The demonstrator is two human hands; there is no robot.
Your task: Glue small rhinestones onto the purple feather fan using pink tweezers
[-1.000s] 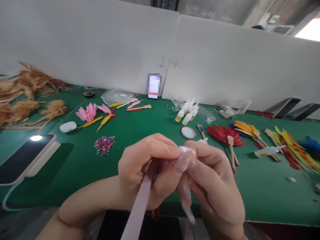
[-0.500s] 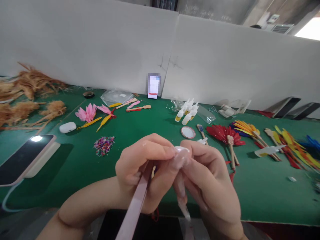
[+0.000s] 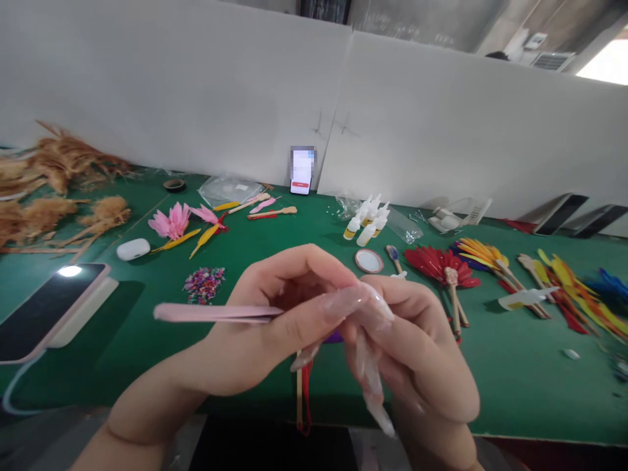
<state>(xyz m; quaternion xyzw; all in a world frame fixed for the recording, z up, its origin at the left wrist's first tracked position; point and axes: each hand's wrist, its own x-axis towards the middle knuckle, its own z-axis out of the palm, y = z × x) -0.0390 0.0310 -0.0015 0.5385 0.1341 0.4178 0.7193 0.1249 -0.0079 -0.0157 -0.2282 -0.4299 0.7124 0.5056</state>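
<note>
My left hand (image 3: 279, 347) is closed, with pink tweezers (image 3: 210, 313) lodged between thumb and fingers and sticking out to the left. Its thumb tip and fingertips meet those of my right hand (image 3: 417, 353), whose fingers are curled and pinched together. Long, shiny pale nails show on both hands. Anything pinched where the fingertips meet is hidden. Below them, a wooden stick (image 3: 299, 392) with a red cord (image 3: 307, 399) lies near the table's front edge, and a bit of something purple (image 3: 335, 337) shows behind the fingers.
On the green table (image 3: 265, 252) are colourful sequins (image 3: 203, 284), pink feathers (image 3: 171, 222) and a white case (image 3: 133, 249). Glue bottles (image 3: 366, 226), a round lid (image 3: 369, 260) and a red feather fan (image 3: 441, 265) lie beyond and right. A lit phone (image 3: 53, 311) is at left.
The tweezers have swung from pointing down toward me to lying level, pointing left. My left thumb has come forward over the fingertips, and the stick with red cord shows more.
</note>
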